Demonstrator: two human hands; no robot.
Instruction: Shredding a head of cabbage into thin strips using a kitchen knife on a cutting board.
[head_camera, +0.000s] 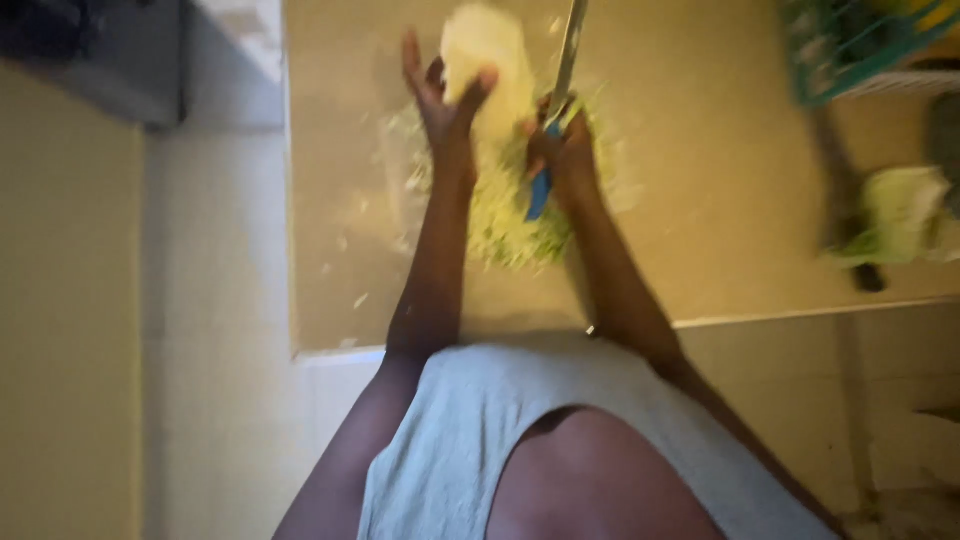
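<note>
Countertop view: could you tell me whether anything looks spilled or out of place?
Yes: cabbage shreds lie scattered across the counter beyond the main shredded pile, left of the left hand.

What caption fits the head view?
Left hand steadies a pale cabbage while right hand grips a blue-handled knife over shreds.
</note>
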